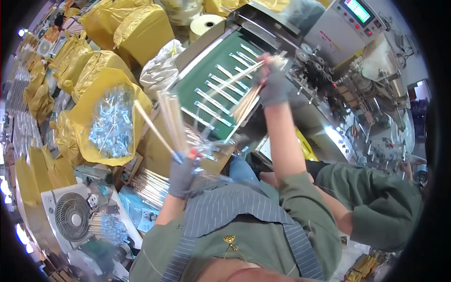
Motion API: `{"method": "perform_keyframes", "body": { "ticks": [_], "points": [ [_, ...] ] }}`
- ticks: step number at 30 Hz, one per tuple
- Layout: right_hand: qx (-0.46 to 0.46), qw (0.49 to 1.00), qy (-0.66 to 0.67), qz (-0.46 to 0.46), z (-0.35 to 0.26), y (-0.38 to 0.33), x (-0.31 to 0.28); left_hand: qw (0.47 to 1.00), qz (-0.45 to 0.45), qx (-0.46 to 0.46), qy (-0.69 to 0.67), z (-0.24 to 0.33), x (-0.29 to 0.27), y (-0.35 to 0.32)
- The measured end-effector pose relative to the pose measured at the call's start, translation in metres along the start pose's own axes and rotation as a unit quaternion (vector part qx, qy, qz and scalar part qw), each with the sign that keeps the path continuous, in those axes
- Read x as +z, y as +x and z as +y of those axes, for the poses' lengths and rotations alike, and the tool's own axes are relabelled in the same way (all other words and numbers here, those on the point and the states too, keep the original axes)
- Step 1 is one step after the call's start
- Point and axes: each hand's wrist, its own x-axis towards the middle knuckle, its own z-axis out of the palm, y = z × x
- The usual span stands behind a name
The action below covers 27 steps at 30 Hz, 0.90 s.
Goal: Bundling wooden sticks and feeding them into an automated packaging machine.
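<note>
My left hand (182, 175), in a grey fingerless glove, is closed round the lower end of an upright bundle of pale wooden chopsticks (173, 120). One of them slants away to the left. My right hand (273, 87), gloved in the same grey, reaches over the far right side of a green conveyor belt (193, 83). Its fingers are closed on more chopsticks (246, 104), which fan out toward the lower left and are smeared by motion. Slim wrapped packs (217, 99) with blue printing lie in slanting rows on the belt.
A yellow bag (77, 134) full of blue-and-clear wrappers stands at left, near other yellow sacks (143, 30). A packing machine (324, 66) with a lit screen fills the right. Wrapped bundles (150, 188) lie beside my left forearm. A fan (73, 216) sits lower left. Another person's arm (336, 211) is close at right.
</note>
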Motion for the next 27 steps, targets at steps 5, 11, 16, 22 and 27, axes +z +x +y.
{"method": "perform_keyframes", "body": {
  "ticks": [5,11,16,22,27],
  "points": [
    [0.003,0.985,0.147,0.091,-0.014,0.023,-0.049,0.998,0.02,-0.014,-0.052,-0.016,-0.031,0.005],
    [0.0,0.944,0.261,0.2,-0.006,0.021,-0.05,0.998,0.009,-0.011,-0.065,-0.021,-0.037,0.003],
    [-0.012,0.946,0.261,0.193,-0.005,0.025,-0.065,0.998,0.012,0.0,-0.061,-0.02,-0.033,0.0],
    [0.016,0.95,0.249,0.19,0.0,0.007,-0.036,0.996,0.062,-0.018,-0.061,-0.009,-0.026,0.0],
    [0.101,0.965,0.217,0.108,0.025,-0.012,-0.004,0.997,0.02,0.052,-0.053,0.01,-0.008,0.032]
  ]
}}
